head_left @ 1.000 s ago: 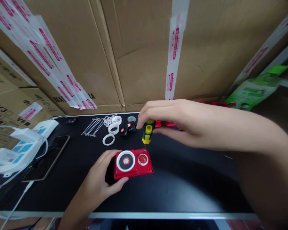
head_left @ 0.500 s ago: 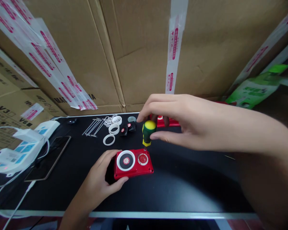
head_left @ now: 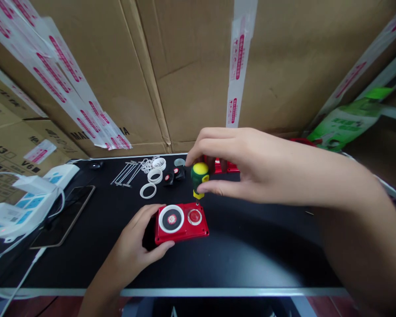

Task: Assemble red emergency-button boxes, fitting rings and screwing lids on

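A glossy red plastic casing (head_left: 188, 232) lies on the black table, with a white-ringed black disc and a smaller red round part on its top. My left hand (head_left: 137, 244) grips its left end, thumb at the near edge and fingers at the far edge. Over the casing's far right corner stands a stubby green and yellow screwdriver (head_left: 199, 178), nearly upright, its tip at a screw (head_left: 197, 204) there. My right hand (head_left: 229, 165) pinches the screwdriver's handle from the right between thumb and fingers. Behind that hand more red parts (head_left: 232, 167) show partly.
White rings (head_left: 148, 191), small black parts (head_left: 169, 178) and metal rods (head_left: 125, 174) lie behind the casing. At left are a power strip (head_left: 29, 204) with cables and a phone (head_left: 64, 215). Cardboard boxes (head_left: 191, 75) wall the back; a green bottle (head_left: 346, 121) stands at right.
The view has shifted slightly. The screwdriver's handle has turned in my right hand, showing a yellow patch on its side; its tip stays at the same corner. My left hand keeps its hold.
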`<state>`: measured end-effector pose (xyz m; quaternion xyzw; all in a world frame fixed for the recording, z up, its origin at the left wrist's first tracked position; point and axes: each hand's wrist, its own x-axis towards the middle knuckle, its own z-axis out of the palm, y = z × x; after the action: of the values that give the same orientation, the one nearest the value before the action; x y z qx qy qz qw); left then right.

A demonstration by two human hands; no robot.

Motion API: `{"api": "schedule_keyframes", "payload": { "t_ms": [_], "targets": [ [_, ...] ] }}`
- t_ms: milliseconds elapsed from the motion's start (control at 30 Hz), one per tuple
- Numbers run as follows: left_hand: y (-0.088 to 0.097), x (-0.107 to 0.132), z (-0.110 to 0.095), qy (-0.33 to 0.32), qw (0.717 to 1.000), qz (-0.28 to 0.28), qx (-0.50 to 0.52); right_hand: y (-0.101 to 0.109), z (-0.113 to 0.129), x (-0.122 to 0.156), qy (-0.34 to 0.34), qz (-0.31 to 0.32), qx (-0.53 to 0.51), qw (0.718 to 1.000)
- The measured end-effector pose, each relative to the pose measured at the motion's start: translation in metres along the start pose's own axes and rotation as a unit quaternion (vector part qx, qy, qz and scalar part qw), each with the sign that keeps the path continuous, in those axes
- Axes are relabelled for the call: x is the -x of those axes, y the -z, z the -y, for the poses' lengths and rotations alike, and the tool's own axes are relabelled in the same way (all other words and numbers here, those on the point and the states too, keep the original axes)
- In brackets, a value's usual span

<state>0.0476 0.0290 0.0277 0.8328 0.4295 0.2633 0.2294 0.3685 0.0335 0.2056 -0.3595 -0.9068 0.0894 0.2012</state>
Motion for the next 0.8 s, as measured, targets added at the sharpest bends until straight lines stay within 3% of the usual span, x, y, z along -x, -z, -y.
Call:
{"api": "schedule_keyframes", "payload": {
  "t_ms": [133, 400, 667, 800],
  "targets": [
    [0.0, 0.001, 0.0, 0.004, 1.0, 0.0, 0.005, 0.004, 0.001, 0.001, 0.007, 0.009, -0.015, 1.0],
    [-0.001, 0.0, 0.003, -0.01, 1.0, 0.007, 0.003, -0.009, -0.003, -0.005, -0.012, -0.009, 0.042, 0.999],
    [-0.001, 0.001, 0.003, 0.016, 1.0, 0.004, 0.017, 0.006, -0.002, 0.001, 0.007, 0.008, -0.074, 0.997],
    [0.0, 0.003, 0.005, 0.026, 0.999, 0.012, 0.019, 0.004, -0.004, -0.001, 0.014, 0.01, -0.084, 0.996]
  ]
}}
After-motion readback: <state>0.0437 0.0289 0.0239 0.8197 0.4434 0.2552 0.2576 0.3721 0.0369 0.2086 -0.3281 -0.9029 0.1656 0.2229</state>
